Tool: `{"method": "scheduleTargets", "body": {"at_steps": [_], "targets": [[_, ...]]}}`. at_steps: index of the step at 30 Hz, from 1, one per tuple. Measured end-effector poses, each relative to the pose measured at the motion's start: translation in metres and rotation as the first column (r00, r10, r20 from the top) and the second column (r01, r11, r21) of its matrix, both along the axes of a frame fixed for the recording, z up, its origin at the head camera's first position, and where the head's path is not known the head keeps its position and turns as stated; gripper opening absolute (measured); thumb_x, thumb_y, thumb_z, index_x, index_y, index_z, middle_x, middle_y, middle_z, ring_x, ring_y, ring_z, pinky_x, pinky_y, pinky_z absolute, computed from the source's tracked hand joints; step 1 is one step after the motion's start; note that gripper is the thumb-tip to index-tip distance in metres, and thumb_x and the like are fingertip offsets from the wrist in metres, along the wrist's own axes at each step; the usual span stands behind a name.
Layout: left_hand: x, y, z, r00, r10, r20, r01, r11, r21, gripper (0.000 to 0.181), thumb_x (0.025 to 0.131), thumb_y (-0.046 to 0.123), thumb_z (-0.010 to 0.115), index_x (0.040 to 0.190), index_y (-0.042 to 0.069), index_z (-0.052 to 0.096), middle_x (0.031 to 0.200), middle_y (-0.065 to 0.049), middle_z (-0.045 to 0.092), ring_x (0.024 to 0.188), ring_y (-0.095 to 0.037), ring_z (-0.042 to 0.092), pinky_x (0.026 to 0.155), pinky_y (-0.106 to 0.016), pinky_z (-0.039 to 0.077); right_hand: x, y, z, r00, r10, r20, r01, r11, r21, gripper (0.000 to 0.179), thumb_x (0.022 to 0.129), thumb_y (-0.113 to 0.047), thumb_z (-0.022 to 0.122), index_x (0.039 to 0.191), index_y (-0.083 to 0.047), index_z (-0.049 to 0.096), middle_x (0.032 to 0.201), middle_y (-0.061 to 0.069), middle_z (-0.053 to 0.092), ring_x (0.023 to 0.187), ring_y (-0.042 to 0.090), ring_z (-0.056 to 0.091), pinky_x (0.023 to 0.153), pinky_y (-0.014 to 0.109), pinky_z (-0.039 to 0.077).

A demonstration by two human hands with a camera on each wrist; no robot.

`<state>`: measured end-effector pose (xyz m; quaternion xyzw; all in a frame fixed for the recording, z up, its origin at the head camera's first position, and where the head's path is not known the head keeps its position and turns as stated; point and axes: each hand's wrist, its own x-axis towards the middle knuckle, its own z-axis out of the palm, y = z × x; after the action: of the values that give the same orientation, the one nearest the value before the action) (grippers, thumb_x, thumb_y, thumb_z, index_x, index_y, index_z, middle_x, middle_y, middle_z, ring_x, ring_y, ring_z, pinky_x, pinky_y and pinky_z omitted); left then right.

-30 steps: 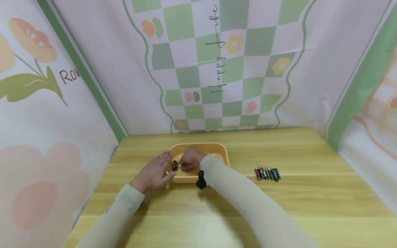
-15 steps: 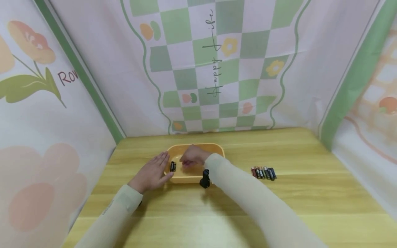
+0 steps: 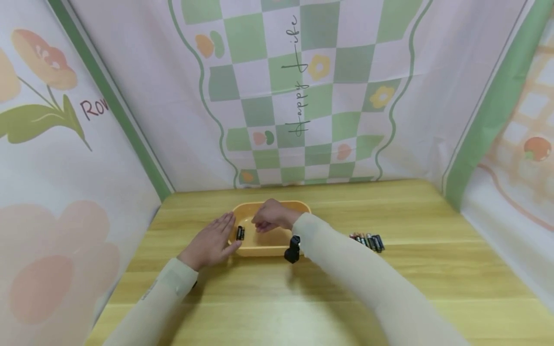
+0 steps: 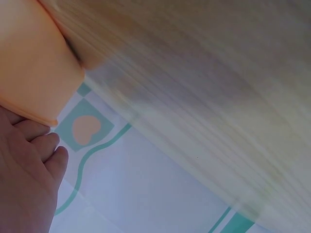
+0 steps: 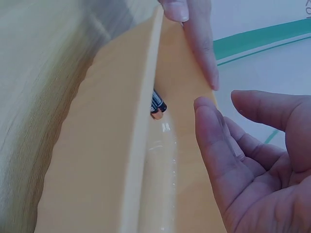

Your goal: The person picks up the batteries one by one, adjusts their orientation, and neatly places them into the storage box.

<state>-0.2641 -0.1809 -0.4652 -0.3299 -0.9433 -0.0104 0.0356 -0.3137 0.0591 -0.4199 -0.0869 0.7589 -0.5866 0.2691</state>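
A yellow-orange plastic bin [image 3: 264,251] stands on the table. Two dark batteries [image 3: 240,233] lie side by side inside it, at its left end. My left hand [image 3: 212,242] rests at that left end, fingers straight along the rim and thumb apart at the near corner. Over the inside of the bin is my right hand [image 3: 272,216], a little right of the batteries. In the right wrist view, its thumb and forefinger [image 5: 206,131] are spread apart with nothing between them, and one battery end [image 5: 158,109] shows past the bin's rim.
A row of several batteries [image 3: 370,241] lies on the wooden table [image 3: 268,298] to the right of the bin, partly covered by my right sleeve [image 3: 346,259]. Printed cloth [image 3: 337,96] hangs behind the table and on both sides.
My right hand has drawn up and slightly right, away from the two batteries in the bin, and its fingers have loosened. The left hand stays at the rim. The head view has shifted slightly.
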Motion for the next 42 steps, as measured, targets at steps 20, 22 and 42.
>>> {"method": "scheduleTargets", "body": {"at_steps": [20, 22, 42], "targets": [[0.005, 0.002, 0.007, 1.0, -0.007, -0.006, 0.007, 1.0, 0.017, 0.08, 0.102, 0.057, 0.029, 0.151, -0.005, 0.02, 0.158, -0.021, 0.014, 0.145, -0.033, 0.014, 0.116, -0.043, 0.016, 0.002, 0.036, 0.028, 1.0, 0.004, -0.018, -0.004, 1.0, -0.019, 0.031, 0.092, -0.004, 0.063, 0.115, 0.016, 0.06, 0.097, 0.024, 0.066, 0.074, 0.022, 0.068, 0.08, 0.04, 0.057], [0.005, 0.002, 0.009, 1.0, -0.007, -0.011, 0.007, 1.0, 0.012, 0.08, 0.102, 0.058, 0.027, 0.151, -0.005, 0.02, 0.158, -0.021, 0.015, 0.145, -0.033, 0.015, 0.116, -0.042, 0.016, 0.0, 0.04, 0.032, 1.0, 0.008, -0.018, -0.008, 1.0, -0.023, 0.032, 0.092, -0.004, 0.063, 0.117, 0.016, 0.058, 0.096, 0.022, 0.065, 0.075, 0.022, 0.068, 0.082, 0.041, 0.057], [0.005, 0.001, 0.003, 1.0, -0.026, -0.006, 0.026, 0.999, 0.022, 0.081, 0.102, 0.057, 0.026, 0.151, -0.008, 0.02, 0.158, -0.023, 0.015, 0.145, -0.035, 0.014, 0.116, -0.046, 0.017, 0.008, 0.087, 0.035, 0.999, -0.033, -0.017, 0.033, 0.999, -0.022, 0.023, 0.093, -0.003, 0.062, 0.11, 0.013, 0.062, 0.1, 0.026, 0.064, 0.08, 0.026, 0.067, 0.085, 0.043, 0.055]]}}
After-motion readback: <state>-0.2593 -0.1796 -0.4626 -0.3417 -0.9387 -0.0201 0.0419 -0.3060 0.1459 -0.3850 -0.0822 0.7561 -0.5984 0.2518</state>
